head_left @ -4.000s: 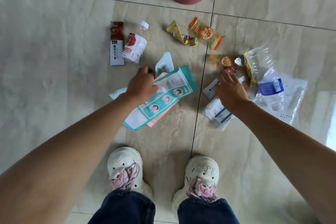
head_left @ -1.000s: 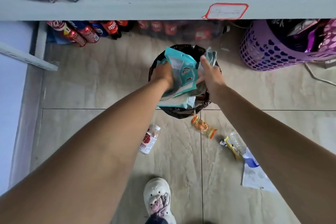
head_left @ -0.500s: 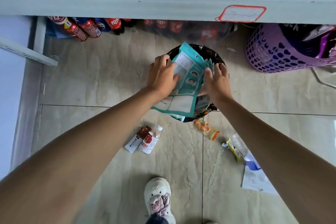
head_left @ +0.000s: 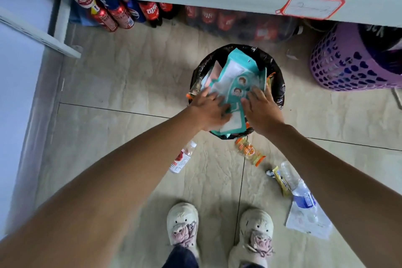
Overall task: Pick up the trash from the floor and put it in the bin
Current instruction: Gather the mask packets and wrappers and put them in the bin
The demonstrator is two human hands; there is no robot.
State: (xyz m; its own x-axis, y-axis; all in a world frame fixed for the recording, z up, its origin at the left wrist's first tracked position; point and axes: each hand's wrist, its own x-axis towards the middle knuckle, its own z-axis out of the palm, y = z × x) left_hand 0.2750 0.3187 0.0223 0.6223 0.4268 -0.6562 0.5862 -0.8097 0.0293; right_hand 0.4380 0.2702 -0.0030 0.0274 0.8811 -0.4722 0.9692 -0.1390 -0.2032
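While both hands pressed on the teal packet (head_left: 236,85), the step in hand appeared to be stuffing that load down into the bin (head_left: 276,72), which sat at centre frame lined with a black bag.

Left to right:
- Small bottle with red label (head_left: 182,158) lay on the floor, left of centre, not yet collected.
- Left hand (head_left: 210,107) lay palm-down on the packet's lower left part, fingers (head_left: 214,97) spread flat and pressing, not closed around anything. Forearm ran in from the lower left of the frame, nearly straight.
- Teal packet stood half in the bin; its lower end overhung the near rim, and a pink wrapper (head_left: 214,73) sat beside it inside.
- Right hand (head_left: 261,109) was likewise flat on the packet's right edge, fingers extended and unclenched. Its arm came in from the lower right.
- Orange snack pack (head_left: 250,151) lay just below the bin; a yellow wrapper (head_left: 281,181), a clear bottle with blue label (head_left: 301,193) and a white plastic sheet (head_left: 309,223) lay further right.

Judgement: to do this well, the overhanging end should be folded inward before pushing, with pressure kept over the bin's centre so it does not tip toward the feet. The packet looked stiff and springy and may rebound once released. The bin looked nearly full, so compacting now should leave room for the items left on the floor.
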